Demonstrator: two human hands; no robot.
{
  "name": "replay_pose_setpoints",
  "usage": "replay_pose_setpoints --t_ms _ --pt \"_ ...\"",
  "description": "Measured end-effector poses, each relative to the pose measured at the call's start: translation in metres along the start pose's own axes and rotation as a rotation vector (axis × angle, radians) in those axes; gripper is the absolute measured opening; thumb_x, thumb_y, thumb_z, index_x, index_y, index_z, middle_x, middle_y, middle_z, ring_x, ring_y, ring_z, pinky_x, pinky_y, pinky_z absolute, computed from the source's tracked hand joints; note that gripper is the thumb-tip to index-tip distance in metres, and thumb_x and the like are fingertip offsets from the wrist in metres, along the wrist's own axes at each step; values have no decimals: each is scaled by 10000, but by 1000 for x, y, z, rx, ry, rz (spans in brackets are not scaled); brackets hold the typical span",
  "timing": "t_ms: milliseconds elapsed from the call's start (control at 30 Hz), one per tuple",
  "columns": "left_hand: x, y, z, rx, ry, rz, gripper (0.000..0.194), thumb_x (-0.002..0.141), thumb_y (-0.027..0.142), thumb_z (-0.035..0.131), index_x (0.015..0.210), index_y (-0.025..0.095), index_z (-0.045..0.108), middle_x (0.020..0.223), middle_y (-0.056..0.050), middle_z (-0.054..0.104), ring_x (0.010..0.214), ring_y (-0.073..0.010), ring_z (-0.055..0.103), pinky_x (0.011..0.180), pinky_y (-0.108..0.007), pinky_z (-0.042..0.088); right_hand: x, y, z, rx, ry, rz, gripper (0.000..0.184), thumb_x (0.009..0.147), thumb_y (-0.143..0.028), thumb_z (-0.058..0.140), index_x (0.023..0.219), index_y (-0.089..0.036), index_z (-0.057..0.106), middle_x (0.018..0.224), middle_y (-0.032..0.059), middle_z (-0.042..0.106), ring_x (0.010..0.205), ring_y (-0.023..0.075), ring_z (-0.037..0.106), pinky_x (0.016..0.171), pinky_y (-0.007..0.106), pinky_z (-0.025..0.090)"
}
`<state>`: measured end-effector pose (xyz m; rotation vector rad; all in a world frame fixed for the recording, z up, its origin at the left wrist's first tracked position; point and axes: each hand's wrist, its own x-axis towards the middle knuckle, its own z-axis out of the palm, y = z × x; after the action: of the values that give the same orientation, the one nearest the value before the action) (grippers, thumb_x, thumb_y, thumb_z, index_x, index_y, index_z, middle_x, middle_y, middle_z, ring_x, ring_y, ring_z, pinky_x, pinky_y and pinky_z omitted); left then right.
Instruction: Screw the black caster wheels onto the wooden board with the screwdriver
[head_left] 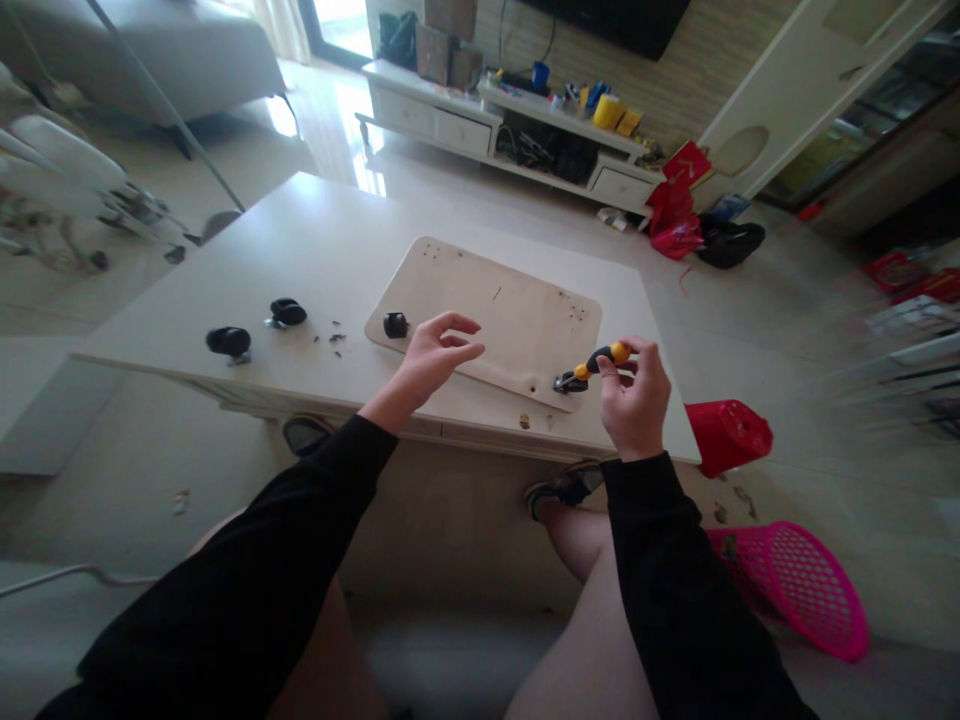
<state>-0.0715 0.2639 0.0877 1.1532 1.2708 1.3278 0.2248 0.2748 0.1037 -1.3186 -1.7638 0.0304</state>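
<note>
My right hand (636,398) is closed around the handle of a yellow and black screwdriver (602,361). Its tip reaches down to a black caster wheel (576,382) at the near right corner of a pale rounded board (480,300). Over the board's near edge hovers my left hand (442,352), thumb and fingers apart, holding nothing. Just left of it, another black caster (395,325) sits on the near left corner. Small holes show at the board's far corners. Two loose casters, one at the left (229,342) and one farther back (288,312), lie on the white table (247,250).
Several small screws (337,338) lie left of the board. Near the table's front edge is a small yellowish piece (524,422). A red bin (729,437) and a pink basket (810,590) are on the floor at right. A white TV cabinet (435,120) stands beyond.
</note>
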Motion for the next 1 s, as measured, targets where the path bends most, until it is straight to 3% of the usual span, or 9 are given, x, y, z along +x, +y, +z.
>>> replay_pose_setpoints --t_ms 400,567,700,767,833,1000 --pt "-2 3 1 9 4 8 251 746 247 823 964 177 720 838 -23 678 747 -134 610 664 -266 435 1 -1 2 -24 20 -49 249 920 -367 775 1075 -243 625 1033 40 627 917 183 659 724 348 671" --pt "-1 1 2 8 5 15 270 731 268 833 959 179 721 883 -29 689 772 -137 616 670 -261 438 3 -2 3 -75 13 -70 227 972 -447 720 1034 -245 637 1000 47 660 906 200 667 769 382 663" --pt "0 0 1 2 10 6 269 731 266 836 962 180 729 817 -14 673 743 -136 611 666 -263 437 3 -5 3 -26 5 -95 148 1030 -331 556 1106 -234 639 1103 103 738 1038 234 732 836 409 683" --pt "-1 0 2 3 2 -1 252 743 265 829 960 183 731 786 -7 667 717 -135 607 657 -263 435 4 -6 2 -13 3 -92 109 1017 -288 539 1048 -237 630 1113 108 747 1048 237 742 846 414 686" --pt "-2 -1 4 13 -27 2 228 766 269 814 961 183 733 774 -5 668 703 -134 608 649 -260 433 5 -5 1 -10 11 -63 78 994 -311 594 960 -242 607 1057 88 731 1000 229 737 832 414 689" --pt "-18 -16 22 182 -207 6 134 854 257 723 966 185 722 819 -19 682 650 -129 585 627 -258 448 7 -5 -1 27 45 5 221 927 -379 742 877 -244 575 940 18 624 908 188 693 786 379 693"
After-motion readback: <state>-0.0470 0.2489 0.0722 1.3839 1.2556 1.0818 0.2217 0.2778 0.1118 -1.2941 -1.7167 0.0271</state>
